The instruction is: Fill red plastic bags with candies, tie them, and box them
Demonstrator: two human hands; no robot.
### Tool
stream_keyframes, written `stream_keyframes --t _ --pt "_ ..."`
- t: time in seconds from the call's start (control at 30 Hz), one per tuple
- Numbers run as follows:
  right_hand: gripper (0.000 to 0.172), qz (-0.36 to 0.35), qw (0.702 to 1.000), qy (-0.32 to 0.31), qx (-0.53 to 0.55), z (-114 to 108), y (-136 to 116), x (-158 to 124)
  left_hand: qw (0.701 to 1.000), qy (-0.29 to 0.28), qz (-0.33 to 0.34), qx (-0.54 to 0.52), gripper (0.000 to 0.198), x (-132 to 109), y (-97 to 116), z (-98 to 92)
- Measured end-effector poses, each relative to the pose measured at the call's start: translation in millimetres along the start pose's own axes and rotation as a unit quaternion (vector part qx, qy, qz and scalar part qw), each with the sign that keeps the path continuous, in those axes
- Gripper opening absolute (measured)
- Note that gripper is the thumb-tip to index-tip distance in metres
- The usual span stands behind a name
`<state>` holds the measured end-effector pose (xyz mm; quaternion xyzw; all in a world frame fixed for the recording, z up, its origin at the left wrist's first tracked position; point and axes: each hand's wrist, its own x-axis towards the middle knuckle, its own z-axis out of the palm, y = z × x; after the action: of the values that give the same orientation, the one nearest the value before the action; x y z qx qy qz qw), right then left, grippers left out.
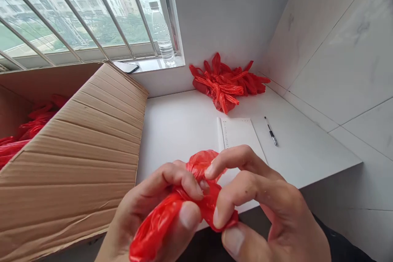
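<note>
Between my two hands, in front of the table's near edge, is a red plastic bag [158,223], bunched and twisted at its middle. My left hand [162,208] is closed around one gathered end, its thumb and index finger pinching the bag near the twist. With thumb and fingers, my right hand [260,200] pinches the other end of the bag at the right. A puffed part of the bag bulges up behind my fingertips. Whether the twist is a finished knot I cannot tell, as my fingers cover part of it.
A pile of knotted red bags [221,84] lies against the back wall. Below it are an open notebook [241,131] and a pen [270,131] on the white table [175,127]. At left stands a cardboard box [80,151] holding red bags. A water bottle [162,35] and phone [127,66] sit on the windowsill.
</note>
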<state>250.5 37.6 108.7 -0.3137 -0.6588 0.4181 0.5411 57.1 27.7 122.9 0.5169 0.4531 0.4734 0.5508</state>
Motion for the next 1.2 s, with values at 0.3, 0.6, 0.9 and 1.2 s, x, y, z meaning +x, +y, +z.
stream_keyframes --t 0.3,0.6,0.9,1.2 --pt "0.041 0.033 0.988 -0.149 0.018 -8 41 19 0.964 -0.02 0.115 0.238 0.031 7 -9 8.0" --pt "0.036 0.172 0.959 -0.218 0.05 -4 66 21 0.876 0.061 0.296 0.375 0.055 10 -46 -4.0" --pt "0.009 0.098 0.983 -0.147 -0.047 -3 67 17 0.813 0.077 0.329 0.474 0.057 -7 -69 -21.7" --pt "0.016 0.177 0.976 -0.123 -0.026 -13 75 6 0.847 0.092 0.287 0.437 0.048 -16 -93 -28.1"
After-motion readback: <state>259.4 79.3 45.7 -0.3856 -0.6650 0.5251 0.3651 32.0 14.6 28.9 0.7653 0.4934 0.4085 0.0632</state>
